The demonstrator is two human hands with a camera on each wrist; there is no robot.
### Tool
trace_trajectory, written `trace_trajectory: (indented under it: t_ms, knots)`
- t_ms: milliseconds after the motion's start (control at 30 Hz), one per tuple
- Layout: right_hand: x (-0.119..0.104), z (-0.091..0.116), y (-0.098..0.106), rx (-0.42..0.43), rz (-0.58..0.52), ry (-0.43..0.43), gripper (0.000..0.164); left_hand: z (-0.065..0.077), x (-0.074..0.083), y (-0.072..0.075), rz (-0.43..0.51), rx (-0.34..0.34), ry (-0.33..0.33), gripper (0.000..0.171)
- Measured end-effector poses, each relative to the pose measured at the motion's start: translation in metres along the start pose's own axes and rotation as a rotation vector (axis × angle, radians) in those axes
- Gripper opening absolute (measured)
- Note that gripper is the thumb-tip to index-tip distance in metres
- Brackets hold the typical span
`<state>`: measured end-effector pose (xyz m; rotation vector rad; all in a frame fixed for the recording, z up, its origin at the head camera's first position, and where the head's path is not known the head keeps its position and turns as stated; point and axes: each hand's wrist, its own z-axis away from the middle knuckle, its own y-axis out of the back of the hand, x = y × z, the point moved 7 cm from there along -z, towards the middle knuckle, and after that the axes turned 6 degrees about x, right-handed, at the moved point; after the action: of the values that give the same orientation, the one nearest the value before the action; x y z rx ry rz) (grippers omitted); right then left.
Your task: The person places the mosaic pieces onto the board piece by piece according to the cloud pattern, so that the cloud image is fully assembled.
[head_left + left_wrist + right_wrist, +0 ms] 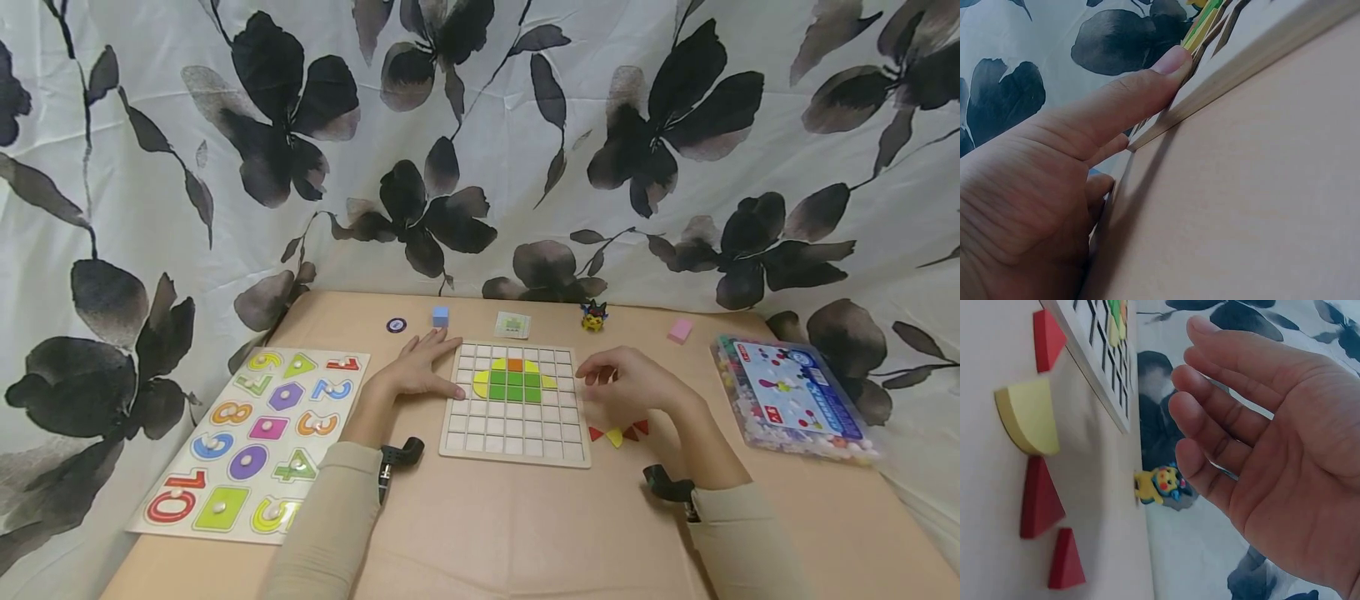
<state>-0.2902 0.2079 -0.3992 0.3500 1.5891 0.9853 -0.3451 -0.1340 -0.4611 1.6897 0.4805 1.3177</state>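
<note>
- Beige sleeves nearest, reaching over the tan tabletop.
- Left hand: fingers spread, thumb resting on the left edge of a pale wooden grid board.
- Board flat on the tabletop, between the hands; green square tiles, 1 orange square tile and yellow curved tiles in its upper half.
- Right hand: fingers loosely curved, empty, raised just beside the board's right edge.
- 3 red triangular blocks and 1 yellow quarter-round block lying near it.

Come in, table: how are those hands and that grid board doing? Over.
Left hand touching partly filled grid board. Right hand empty near its opposite edge. Red triangles and yellow piece loose alongside, apparently none blocking.
</note>
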Motion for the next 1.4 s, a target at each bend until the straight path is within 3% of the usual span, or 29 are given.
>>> trace_trajectory:
  t_ms: [200,367,600,733,867,1167,1400]
  knots:
    - [0.001,0.003,0.007,-0.035,0.011,0.061,0.027,0.000,0.000,-0.001,0.001,0.002,0.003,0.113]
    - [0.008,0.008,0.008,-0.097,0.018,0.030,0.019,0.000,-0.001,-0.001,-0.002,0.001,0.006,0.114]
    - [0.022,0.019,-0.006,-0.349,-0.056,-0.016,0.031,-0.001,-0.002,-0.002,-0.003,0.001,0.009,0.114]
    - [0.031,0.022,-0.014,-0.433,-0.125,-0.059,0.033,0.000,-0.001,-0.002,-0.001,0.002,0.010,0.114]
    - [0.038,0.022,-0.019,-0.458,-0.152,-0.116,0.033,0.000,-0.002,-0.002,-0.003,0.005,0.006,0.114]
    - [0.036,0.019,-0.026,-0.439,-0.133,-0.128,0.033,0.001,0.001,0.000,0.002,0.000,-0.011,0.112]
    - [0.037,0.017,-0.025,-0.399,-0.117,-0.119,0.024,0.000,0.002,0.000,0.000,0.003,-0.019,0.112]
